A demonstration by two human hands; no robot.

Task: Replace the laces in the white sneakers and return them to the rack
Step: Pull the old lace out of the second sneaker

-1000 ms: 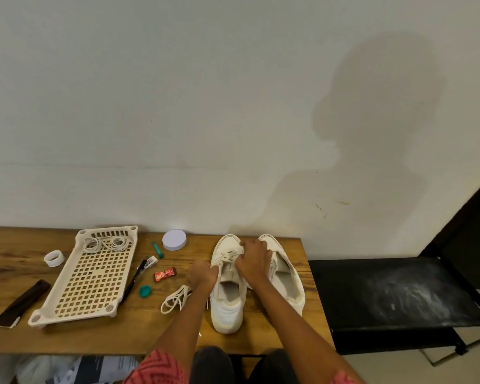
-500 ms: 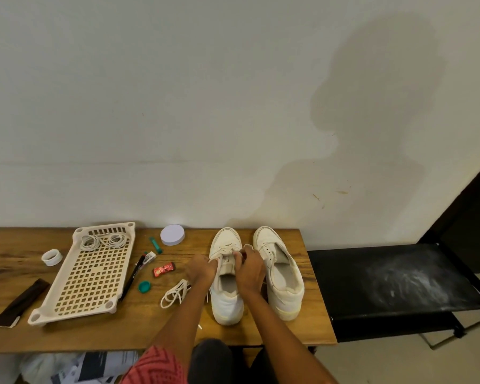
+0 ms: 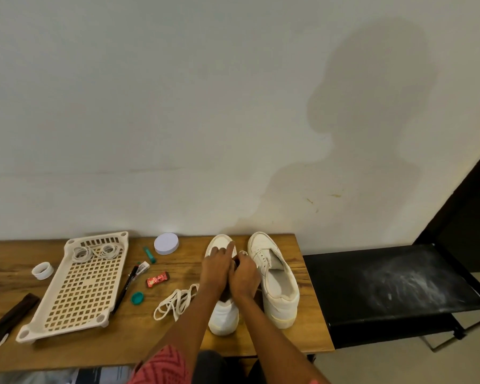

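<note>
Both hands meet over the left sneaker [image 3: 222, 314], low centre of the frame. The left hand [image 3: 215, 270] rests on its tongue, forefinger out; the right hand [image 3: 244, 275] pinches a lace end. The right sneaker [image 3: 275, 275] stands just beside, near the counter's [image 3: 308, 314] right edge. Loose laces [image 3: 175, 302] lie left; the rack [image 3: 81, 286] sits farther left.

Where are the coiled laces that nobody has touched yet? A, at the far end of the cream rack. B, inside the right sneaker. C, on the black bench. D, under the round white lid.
A: two coiled laces lie at the far end of the cream rack, apart from the loose lace on the table.
</note>
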